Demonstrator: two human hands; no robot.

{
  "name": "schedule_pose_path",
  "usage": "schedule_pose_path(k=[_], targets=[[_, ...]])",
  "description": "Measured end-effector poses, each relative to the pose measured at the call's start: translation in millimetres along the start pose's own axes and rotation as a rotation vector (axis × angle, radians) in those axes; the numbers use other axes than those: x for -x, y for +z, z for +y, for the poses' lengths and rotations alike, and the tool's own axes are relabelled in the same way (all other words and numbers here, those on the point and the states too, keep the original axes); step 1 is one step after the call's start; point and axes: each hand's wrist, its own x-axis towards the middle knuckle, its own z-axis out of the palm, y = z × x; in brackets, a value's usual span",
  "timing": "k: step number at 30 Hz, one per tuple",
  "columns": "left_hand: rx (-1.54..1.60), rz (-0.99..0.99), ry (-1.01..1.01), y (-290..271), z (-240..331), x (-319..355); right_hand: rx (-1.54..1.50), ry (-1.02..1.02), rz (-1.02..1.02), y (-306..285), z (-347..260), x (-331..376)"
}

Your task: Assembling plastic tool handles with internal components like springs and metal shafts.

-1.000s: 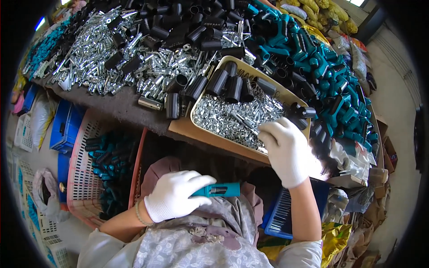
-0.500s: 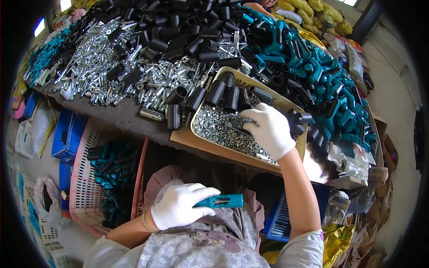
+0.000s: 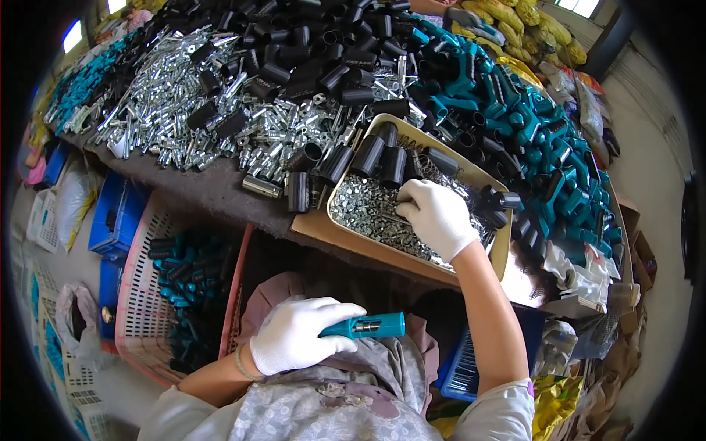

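Note:
My left hand [image 3: 296,332], in a white glove, holds a teal plastic handle [image 3: 368,325] with a metal insert showing at its side, low over my lap. My right hand [image 3: 435,215], also gloved, reaches into a tan tray [image 3: 498,255] full of small silver metal pieces [image 3: 368,213]; its fingers are curled among them, and whether they pinch one is hidden. Black tube-shaped caps [image 3: 381,158] lie along the tray's far side.
The table [image 3: 213,187] carries heaps of silver metal parts [image 3: 184,103], black caps [image 3: 294,51] and teal handles [image 3: 507,95]. A pink slatted basket [image 3: 143,294] with teal and black handles stands at lower left, blue crates [image 3: 114,217] beside it. Bags lie at right.
My right hand moved left across the tray, from its right edge into the silver pieces. My left hand with the teal handle stayed over my lap.

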Motion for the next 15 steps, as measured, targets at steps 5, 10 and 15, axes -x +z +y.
schedule_pose_path(k=[5,10,15], targets=[[0.042,0.042,0.012,0.4,1.7,-0.1,-0.017,0.005,0.076,-4.4,4.7,5.6],[-0.03,0.072,-0.027,-9.7,2.6,0.0,-0.59,0.155,0.16,-19.4,-19.2,29.3],[-0.365,0.126,0.131,-12.3,4.0,-6.0,-0.56,0.0,-0.104,-12.8,-63.6,71.8]])
